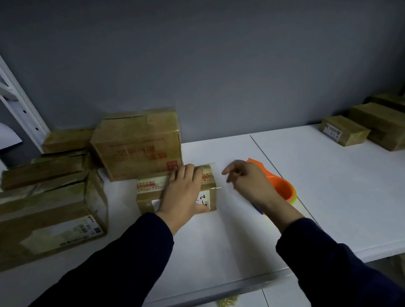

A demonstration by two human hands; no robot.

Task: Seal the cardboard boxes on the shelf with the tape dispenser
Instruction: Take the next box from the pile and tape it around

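Left hand (187, 191): I see it laid flat, palm down, on the small cardboard box (152, 197), fingers spread to the far top edge; pressing, not gripping.
Right hand (247, 181): at 3 o'clock of that box, just above the shelf, fingers loosely curled with nothing in them.
Tape dispenser (283, 188): orange, resting on the white shelf (224, 240) just beyond my right wrist, partly hidden by it.
Crowded edge: a large box (138, 144) touches the small one at 12 o'clock; stacked boxes (46, 206) sit at 9 o'clock.
Open room: bare shelf from 4 to 7 o'clock up to the front lip.
Far boxes (367, 125): at 2 o'clock, well apart.
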